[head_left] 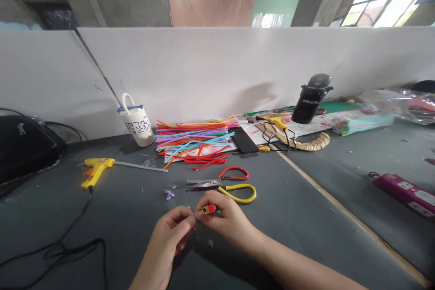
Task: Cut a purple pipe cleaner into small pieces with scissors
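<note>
At the front middle of the table my left hand is closed in a pinch, its fingertips meeting those of my right hand. A tiny purple bit shows at the tips, too small to name. My right hand is curled around what looks like a red lighter, its metal end facing left. Just beyond lie scissors with one red and one yellow handle, blades pointing left. Several small purple pieces rest left of the blades.
Behind are bundled coloured pipe cleaners and a black phone. A yellow glue gun with trailing cord lies left, near a white cup. A black bottle and a purple power strip are on the right.
</note>
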Tool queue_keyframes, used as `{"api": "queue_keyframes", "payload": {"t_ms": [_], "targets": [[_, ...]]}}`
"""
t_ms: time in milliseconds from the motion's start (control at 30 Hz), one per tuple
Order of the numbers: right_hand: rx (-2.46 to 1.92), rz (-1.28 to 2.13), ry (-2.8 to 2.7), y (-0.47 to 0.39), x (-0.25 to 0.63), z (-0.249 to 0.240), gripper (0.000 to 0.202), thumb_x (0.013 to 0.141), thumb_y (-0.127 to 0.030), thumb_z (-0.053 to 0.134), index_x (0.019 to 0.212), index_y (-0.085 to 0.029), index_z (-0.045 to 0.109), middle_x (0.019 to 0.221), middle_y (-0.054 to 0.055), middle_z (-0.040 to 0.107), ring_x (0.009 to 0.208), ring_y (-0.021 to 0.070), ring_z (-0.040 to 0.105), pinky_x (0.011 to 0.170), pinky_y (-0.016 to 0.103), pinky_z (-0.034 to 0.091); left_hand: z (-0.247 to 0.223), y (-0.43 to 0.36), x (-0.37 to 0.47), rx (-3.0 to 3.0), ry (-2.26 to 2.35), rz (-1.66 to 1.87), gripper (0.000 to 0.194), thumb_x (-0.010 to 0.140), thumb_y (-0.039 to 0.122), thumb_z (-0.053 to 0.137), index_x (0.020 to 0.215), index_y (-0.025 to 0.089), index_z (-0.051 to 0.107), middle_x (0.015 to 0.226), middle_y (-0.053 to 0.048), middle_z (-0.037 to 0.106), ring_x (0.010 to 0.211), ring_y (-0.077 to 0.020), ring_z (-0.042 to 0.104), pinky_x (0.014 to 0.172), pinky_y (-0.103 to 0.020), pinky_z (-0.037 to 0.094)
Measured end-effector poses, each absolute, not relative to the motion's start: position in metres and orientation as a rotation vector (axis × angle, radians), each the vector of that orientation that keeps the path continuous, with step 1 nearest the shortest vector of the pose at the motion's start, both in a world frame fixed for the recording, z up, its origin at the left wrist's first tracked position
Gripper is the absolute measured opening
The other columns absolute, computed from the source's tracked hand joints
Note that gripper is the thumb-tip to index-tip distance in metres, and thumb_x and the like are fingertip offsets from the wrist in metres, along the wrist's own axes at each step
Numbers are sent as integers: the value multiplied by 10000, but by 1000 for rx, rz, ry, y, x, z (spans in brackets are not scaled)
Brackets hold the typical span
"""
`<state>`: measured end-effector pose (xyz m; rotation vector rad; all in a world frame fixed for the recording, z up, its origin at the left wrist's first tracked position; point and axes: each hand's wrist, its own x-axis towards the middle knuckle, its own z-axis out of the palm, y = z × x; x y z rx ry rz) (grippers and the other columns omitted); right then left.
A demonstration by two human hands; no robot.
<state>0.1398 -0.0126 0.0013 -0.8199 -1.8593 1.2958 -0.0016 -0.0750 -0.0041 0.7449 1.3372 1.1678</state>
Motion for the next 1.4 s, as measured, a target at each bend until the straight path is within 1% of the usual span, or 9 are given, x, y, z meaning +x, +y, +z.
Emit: {"api": "queue_keyframes", "payload": {"t_ms": [100, 233, 433, 633, 800, 1033, 1200, 1333, 1400], "targets": [[-959, 1160, -1888, -3, 148, 2, 241, 707, -126, 516, 938, -192, 500, 782, -25, 545, 692, 120, 512, 633, 209, 411, -5, -73, -11, 750, 1365, 1243, 192, 685, 332, 660, 641, 170, 566, 516, 70, 408, 460, -60, 268, 419, -161, 198], [-1159, 899, -1920, 22, 164, 6, 255, 712, -117, 456, 958, -184, 441, 848, 11, 535, 764, 156, 516, 675, 256, 413, -5, -65, -27, 754, 1495, 1382, 193, 680, 342, 666, 660, 170, 583, 501, 76, 403, 461, -57, 285, 426, -149, 205], [-1046, 679, -2244, 45, 155, 19, 308, 751, -122, 508, 1045, -193, 567, 1014, 58, 593, 936, 195, 519, 824, 296, 383, -9, -54, -43, 673, 1538, 1442, 238, 634, 379, 685, 658, 165, 585, 518, 67, 470, 436, -49, 307, 410, -147, 202], [-998, 437, -2572, 69, 101, 18, 291, 764, -99, 562, 1049, -140, 606, 1004, 104, 633, 980, 247, 513, 860, 369, 382, -19, -48, -46, 675, 1524, 1480, 285, 581, 416, 713, 624, 158, 599, 439, 87, 387, 398, -47, 274, 385, -152, 170], [-972, 307, -2731, 87, 41, 12, 259, 884, -301, 529, 1094, -151, 551, 1107, 69, 565, 950, 203, 568, 810, 411, 469, -24, -48, -44, 686, 1498, 1502, 315, 538, 439, 735, 586, 157, 604, 410, 93, 353, 378, -46, 256, 364, -161, 161], [-1067, 200, -2689, 84, -20, 31, 305, 891, -332, 515, 1139, -155, 524, 1131, 77, 552, 965, 210, 563, 807, 414, 472, -21, -50, -45, 643, 1508, 1561, 277, 537, 402, 742, 585, 161, 613, 435, 80, 398, 384, -41, 272, 354, -155, 156], [-1182, 181, -2727, 70, 49, 42, 174, 859, -159, 491, 993, -169, 601, 947, 68, 643, 912, 199, 591, 744, 280, 446, -21, -48, -47, 602, 1495, 1561, 278, 570, 414, 711, 588, 159, 601, 412, 85, 377, 376, -39, 246, 350, -150, 139], [-1418, 141, -2784, 54, 139, 33, 141, 763, -73, 536, 846, -116, 642, 862, 143, 652, 873, 260, 595, 726, 308, 423, -18, -49, -45, 566, 1475, 1541, 259, 582, 394, 707, 603, 161, 596, 395, 95, 355, 369, -40, 239, 345, -149, 141], [-1483, 138, -2793, 46, 165, 26, 230, 746, -24, 510, 914, -120, 633, 936, 148, 641, 930, 267, 571, 762, 323, 412, -15, -50, -43, 556, 1472, 1530, 242, 588, 374, 708, 614, 160, 599, 394, 95, 362, 370, -40, 244, 344, -147, 145]]}}
